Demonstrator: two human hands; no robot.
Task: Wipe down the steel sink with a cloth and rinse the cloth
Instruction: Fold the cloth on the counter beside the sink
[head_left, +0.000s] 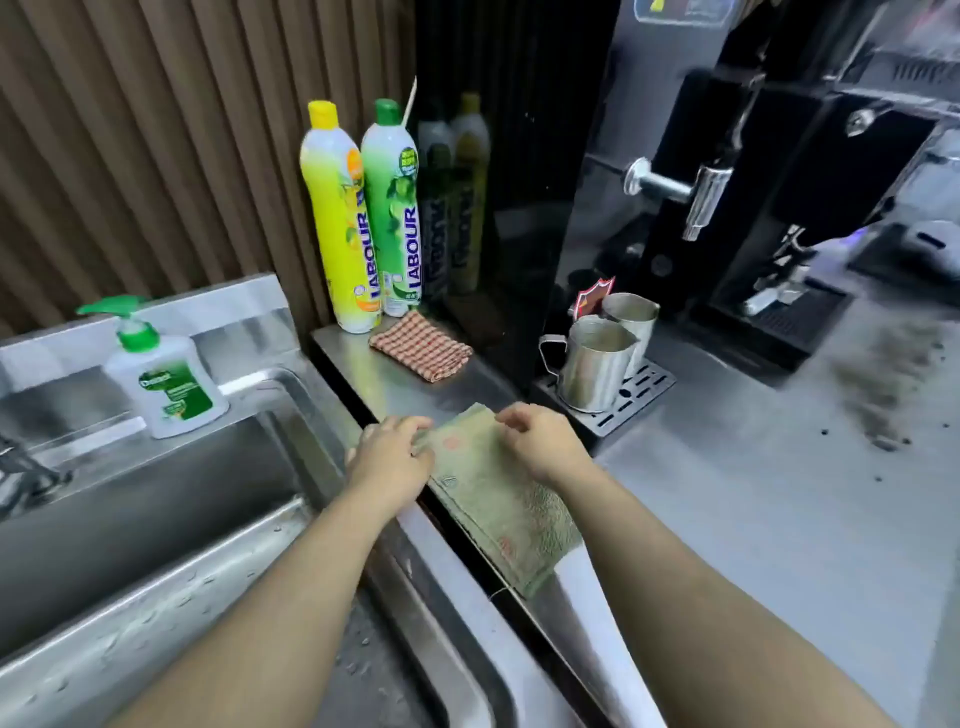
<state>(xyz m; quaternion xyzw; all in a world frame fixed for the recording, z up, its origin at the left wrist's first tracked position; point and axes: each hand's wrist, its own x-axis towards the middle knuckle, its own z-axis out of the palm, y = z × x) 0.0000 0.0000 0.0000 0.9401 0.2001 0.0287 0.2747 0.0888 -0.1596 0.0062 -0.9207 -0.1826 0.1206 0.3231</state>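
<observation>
From my remote view, a folded green cloth (493, 499) lies flat on the left edge of the steel counter (727, 519), just beside the right rim of the steel sink (156, 519). The left hand (389, 457) pinches the cloth's left edge with curled fingers. The right hand (540, 441) pinches its far edge. Droplets dot the sink's front rim.

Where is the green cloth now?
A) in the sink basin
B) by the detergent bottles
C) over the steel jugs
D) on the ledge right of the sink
D: the green cloth lies on the ledge beside the sink, held by the left hand and right hand.
</observation>
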